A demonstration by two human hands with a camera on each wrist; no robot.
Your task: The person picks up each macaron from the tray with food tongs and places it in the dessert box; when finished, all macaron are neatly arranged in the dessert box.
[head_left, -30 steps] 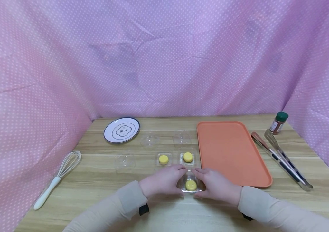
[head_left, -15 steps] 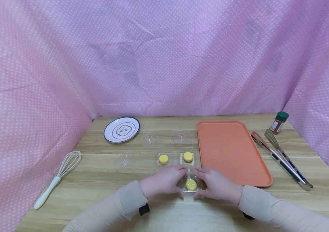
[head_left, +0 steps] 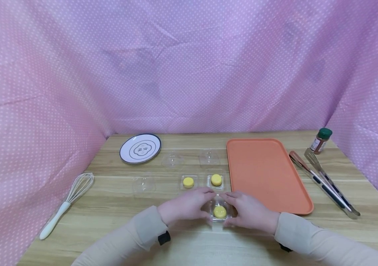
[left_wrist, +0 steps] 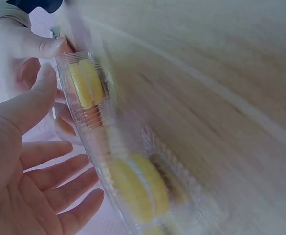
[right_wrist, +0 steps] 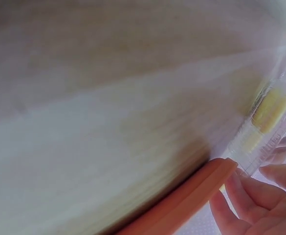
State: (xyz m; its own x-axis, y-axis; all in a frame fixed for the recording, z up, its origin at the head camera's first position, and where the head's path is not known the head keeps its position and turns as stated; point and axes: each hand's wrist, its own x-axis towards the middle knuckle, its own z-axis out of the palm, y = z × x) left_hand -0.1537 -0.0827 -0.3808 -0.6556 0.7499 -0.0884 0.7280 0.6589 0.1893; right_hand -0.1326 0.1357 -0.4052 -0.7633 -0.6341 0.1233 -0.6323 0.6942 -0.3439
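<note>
A small clear plastic box (head_left: 220,218) with a yellow macaron (head_left: 220,211) inside sits on the table between the two hands. At its left side is my left hand (head_left: 189,207), thumb toward the near corner and fingers toward the far one. In the left wrist view its fingers (left_wrist: 64,171) are spread and relaxed, tips right by the box edge. My right hand (head_left: 250,212) mirrors this on the right side, thumb and fingertips at the box corners. Just beyond, two more yellow macarons (head_left: 188,182) (head_left: 216,180) rest in clear trays.
Three clear lids (head_left: 144,184) (head_left: 172,160) (head_left: 209,157) lie farther back. An orange tray (head_left: 265,173) is close to the right hand. Tongs (head_left: 328,188) and a green-capped jar (head_left: 321,141) are at right, a plate (head_left: 140,149) and whisk (head_left: 66,207) at left.
The clear top over the near macaron sits flatter than a second ago, its shiny front edge less raised. The left hand has shifted very slightly left; the right hand stays in place.
</note>
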